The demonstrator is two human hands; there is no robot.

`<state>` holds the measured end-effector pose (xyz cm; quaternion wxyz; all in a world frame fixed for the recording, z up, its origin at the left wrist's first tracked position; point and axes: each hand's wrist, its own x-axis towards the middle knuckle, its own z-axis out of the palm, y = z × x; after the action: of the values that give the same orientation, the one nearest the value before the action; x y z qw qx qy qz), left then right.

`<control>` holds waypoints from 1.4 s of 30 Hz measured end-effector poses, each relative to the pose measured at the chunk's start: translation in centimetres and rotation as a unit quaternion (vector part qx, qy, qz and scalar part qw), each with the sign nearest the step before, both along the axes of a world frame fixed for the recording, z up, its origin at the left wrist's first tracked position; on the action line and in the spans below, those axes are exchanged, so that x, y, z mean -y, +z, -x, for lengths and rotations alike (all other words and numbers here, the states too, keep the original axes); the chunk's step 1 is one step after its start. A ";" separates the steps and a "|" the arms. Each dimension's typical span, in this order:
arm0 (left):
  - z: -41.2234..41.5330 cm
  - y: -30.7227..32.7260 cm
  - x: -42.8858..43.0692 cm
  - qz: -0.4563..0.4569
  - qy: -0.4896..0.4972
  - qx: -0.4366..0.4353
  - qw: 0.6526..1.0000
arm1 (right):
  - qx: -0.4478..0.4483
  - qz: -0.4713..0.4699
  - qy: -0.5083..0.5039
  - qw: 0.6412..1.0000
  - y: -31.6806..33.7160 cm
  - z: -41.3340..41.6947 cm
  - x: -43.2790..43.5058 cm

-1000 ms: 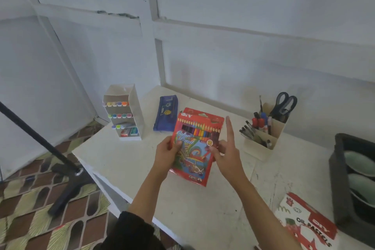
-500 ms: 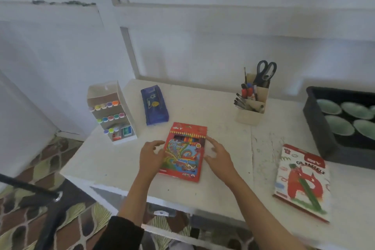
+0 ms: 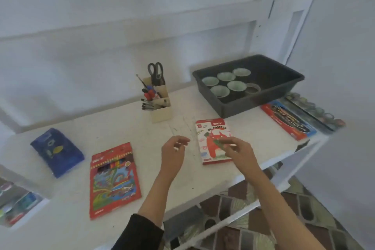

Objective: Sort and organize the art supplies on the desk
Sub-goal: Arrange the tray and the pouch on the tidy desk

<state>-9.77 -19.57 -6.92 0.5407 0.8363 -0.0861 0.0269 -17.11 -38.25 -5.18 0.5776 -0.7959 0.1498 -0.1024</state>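
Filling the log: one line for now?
left hand open | right hand over oil pastels box | pencil box flat on desk

I record the pencil box (image 3: 113, 180) lying on the bench (image 3: 121, 124) at lower left of frame, with the pencil case (image 3: 56, 151) to its upper left. The holder (image 3: 160, 107) stands centre rear with the scissors (image 3: 155, 73) in it. The pastels box (image 3: 213, 142) lies right of centre. Behind it sits the tray (image 3: 253, 105), which holds the cups (image 3: 225, 76).

Red coloured-pencil box (image 3: 114, 178) flat at 8 o'clock on desk (image 3: 142, 128), oil pastels box (image 3: 210, 144) flat at 3 o'clock, blue pencil case (image 3: 56, 151) at 9 o'clock, pen holder (image 3: 161, 110) upright at 12 o'clock
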 end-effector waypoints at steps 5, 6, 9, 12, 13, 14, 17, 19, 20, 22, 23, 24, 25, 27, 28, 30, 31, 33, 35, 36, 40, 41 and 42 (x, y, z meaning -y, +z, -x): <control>1.8 0.4 10.9 -0.052 -0.199 -0.013 0.979 | 0.008 -0.041 -0.136 0.990 0.1 3.5 9.0; 1.9 0.4 12.3 -0.061 -0.220 -0.006 0.973 | 0.009 -0.047 -0.153 0.987 0.1 3.9 10.4; 1.7 0.4 18.0 -0.066 -0.268 -0.007 0.961 | 0.003 -0.052 -0.210 0.976 -0.3 5.0 16.3; 0.9 -0.1 23.9 -0.075 -0.285 -0.027 0.955 | 0.001 -0.015 -0.247 0.969 -0.7 5.6 22.2; 0.6 -0.2 26.1 -0.082 -0.291 -0.037 0.953 | -0.003 0.013 -0.260 0.965 -0.7 5.7 24.3; 0.2 -0.3 28.0 -0.086 -0.294 -0.053 0.950 | -0.009 0.050 -0.274 0.960 -0.9 5.7 26.2; -0.9 0.0 34.6 -0.052 -0.290 -0.125 0.947 | -0.045 0.178 -0.289 0.940 -2.1 4.7 33.0; -1.8 0.8 38.8 -0.012 -0.261 -0.165 0.951 | -0.097 0.208 -0.246 0.941 -3.0 3.6 36.6; -2.4 1.0 40.7 -0.001 -0.239 -0.175 0.955 | -0.124 0.203 -0.223 0.945 -3.2 3.0 37.9; -4.0 0.8 44.1 0.005 -0.193 -0.167 0.967 | -0.165 0.183 -0.167 0.955 -3.5 1.7 39.5; -4.9 0.6 45.6 0.003 -0.173 -0.160 0.972 | -0.176 0.180 -0.134 0.958 -3.6 1.2 40.0; -5.8 0.3 47.0 0.000 -0.151 -0.163 0.975 | -0.185 0.190 -0.098 0.959 -4.0 0.7 40.5; -6.7 0.0 48.1 0.002 -0.126 -0.179 0.976 | -0.194 0.209 -0.065 0.956 -4.3 0.3 40.8; -7.7 -0.2 49.5 0.010 -0.076 -0.220 0.973 | -0.201 0.249 -0.035 0.947 -4.7 0.0 41.5; -7.9 -0.2 49.8 0.010 -0.057 -0.227 0.972 | -0.200 0.262 -0.036 0.943 -4.8 0.0 41.7; -8.2 -0.5 50.8 0.003 -0.030 -0.225 0.974 | -0.186 0.271 -0.044 0.943 -4.8 0.0 42.7; -8.3 -0.8 51.5 0.001 -0.016 -0.217 0.976 | -0.176 0.268 -0.045 0.946 -4.9 0.1 43.4; -8.0 -1.5 52.8 -0.008 0.005 -0.192 0.981 | -0.154 0.238 -0.058 0.957 -4.9 0.5 45.1; -7.4 -1.8 54.7 0.004 -0.001 -0.178 0.984 | -0.129 0.185 -0.076 0.971 -4.3 1.4 46.9; -7.2 -1.7 55.8 0.016 -0.016 -0.173 0.985 | -0.113 0.158 -0.084 0.977 -3.9 1.9 47.9; -7.3 0.0 61.4 0.074 -0.080 -0.148 0.983 | -0.076 0.112 -0.129 0.982 -1.9 2.7 53.0; -7.7 0.9 62.9 0.106 -0.091 -0.143 0.980 | -0.072 0.114 -0.138 0.981 -1.2 2.3 54.4; -8.1 1.9 64.3 0.144 -0.098 -0.140 0.975 | -0.062 0.116 -0.150 0.980 -0.5 1.7 55.6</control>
<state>-1.70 -83.89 -5.02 0.6619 0.7328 -0.0861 -0.1320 -18.77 -93.82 -5.71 0.4488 -0.8310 0.2900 -0.1548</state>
